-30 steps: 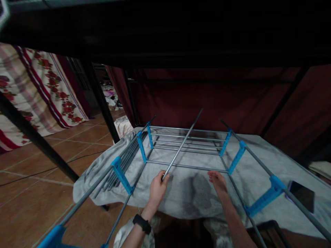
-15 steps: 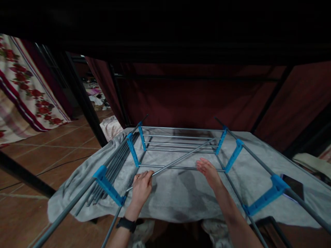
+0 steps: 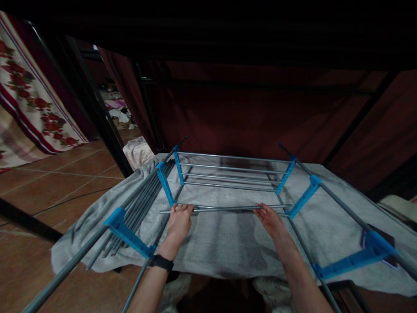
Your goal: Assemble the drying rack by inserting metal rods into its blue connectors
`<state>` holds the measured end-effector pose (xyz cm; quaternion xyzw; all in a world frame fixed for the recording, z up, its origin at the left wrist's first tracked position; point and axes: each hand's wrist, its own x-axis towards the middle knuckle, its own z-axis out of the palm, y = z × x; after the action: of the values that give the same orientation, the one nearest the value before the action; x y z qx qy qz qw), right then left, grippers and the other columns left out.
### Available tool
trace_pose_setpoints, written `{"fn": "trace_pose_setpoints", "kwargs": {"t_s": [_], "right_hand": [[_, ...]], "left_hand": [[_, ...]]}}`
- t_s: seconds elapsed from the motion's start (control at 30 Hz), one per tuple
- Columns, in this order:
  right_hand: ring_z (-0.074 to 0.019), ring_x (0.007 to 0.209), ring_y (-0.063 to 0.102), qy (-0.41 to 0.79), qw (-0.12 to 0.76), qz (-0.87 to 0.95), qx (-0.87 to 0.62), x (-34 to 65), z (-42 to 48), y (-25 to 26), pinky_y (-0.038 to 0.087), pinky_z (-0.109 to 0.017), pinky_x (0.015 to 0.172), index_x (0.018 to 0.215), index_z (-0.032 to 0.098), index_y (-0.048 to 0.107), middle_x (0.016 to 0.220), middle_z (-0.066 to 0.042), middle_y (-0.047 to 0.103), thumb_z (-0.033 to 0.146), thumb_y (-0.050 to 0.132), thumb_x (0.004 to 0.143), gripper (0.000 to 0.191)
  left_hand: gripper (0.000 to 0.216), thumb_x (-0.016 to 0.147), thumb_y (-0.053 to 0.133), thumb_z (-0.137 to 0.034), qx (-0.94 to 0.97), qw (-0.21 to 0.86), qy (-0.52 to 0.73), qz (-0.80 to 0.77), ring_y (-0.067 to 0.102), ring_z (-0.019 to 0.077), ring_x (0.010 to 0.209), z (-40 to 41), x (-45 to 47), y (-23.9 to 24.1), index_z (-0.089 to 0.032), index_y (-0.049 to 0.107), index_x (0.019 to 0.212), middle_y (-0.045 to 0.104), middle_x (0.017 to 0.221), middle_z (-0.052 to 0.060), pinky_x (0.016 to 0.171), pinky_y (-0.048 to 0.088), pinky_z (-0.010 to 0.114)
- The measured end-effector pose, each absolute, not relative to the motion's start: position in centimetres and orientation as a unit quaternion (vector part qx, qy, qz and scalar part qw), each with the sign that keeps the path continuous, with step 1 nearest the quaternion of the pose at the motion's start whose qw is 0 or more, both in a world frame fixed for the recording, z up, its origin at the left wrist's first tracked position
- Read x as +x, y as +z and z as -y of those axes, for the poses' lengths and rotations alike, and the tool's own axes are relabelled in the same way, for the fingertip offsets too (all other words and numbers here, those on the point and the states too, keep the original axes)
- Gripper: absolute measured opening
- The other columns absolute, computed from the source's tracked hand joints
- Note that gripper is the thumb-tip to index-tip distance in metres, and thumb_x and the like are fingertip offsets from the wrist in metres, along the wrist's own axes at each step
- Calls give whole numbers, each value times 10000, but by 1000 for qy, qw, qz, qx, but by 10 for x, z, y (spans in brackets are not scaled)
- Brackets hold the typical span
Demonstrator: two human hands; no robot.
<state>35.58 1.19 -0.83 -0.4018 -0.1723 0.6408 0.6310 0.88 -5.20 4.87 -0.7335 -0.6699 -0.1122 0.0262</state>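
Left rail (image 3: 73,261): near end runs off the bottom-left corner; the blue fitting visible there a second ago is out of frame.
Spare rods (image 3: 146,195): no shift seen, side by side on the grey cloth (image 3: 208,252); rail and near bracket mask parts, too packed to count.
Left inner bracket (image 3: 165,184): rod's left tip now shows just below its foot; contact or gap unclear.
Left hand (image 3: 180,221): grasping the rod near its left end, tip poking out past the fingers; thumb side hidden.
Grey rod (image 3: 208,210): was on a diagonal half a second ago, now nearly level between both hands, spanning the frame. My read: better controlled, being lined up crosswise.
Crossbar (image 3: 199,206): rod now crosses it at a shallow angle; fixed bar and loose rod blend mid-span, touching or not can't be told.
Right hand (image 3: 269,218): empty and spread half a second ago, now fingertips pinch the rod; firmness can't be judged.
Right inner bracket (image 3: 305,198): rod's right tip sits by its lower part; seating unclear.
Phone (image 3: 379,228): on the cloth, mostly covered by the near right bracket (image 3: 353,259).
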Motion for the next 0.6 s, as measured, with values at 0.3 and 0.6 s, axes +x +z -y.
{"fn": "trace_pose_setpoints", "kwargs": {"t_s": [0.3, 0.6], "right_hand": [[-163, 849, 702, 655, 601, 114, -444, 342, 2, -29, 592, -334, 876, 752, 193, 646, 833, -60, 722, 140, 615, 792, 73], [-144, 834, 694, 619, 593, 100, -505, 348, 16, -35, 598, -336, 885, 797, 212, 627, 822, -17, 708, 137, 598, 815, 82]], "left_hand": [[408, 860, 372, 15, -810, -25, -70, 582, 614, 228, 1028, 33, 53, 34, -183, 640, 1096, 671, 1082, 95, 953, 410, 369], [359, 911, 443, -51, -830, -27, -150, 537, 567, 247, 1119, 53, 87, 26, -192, 595, 1204, 611, 1186, 119, 1070, 361, 442]]}}
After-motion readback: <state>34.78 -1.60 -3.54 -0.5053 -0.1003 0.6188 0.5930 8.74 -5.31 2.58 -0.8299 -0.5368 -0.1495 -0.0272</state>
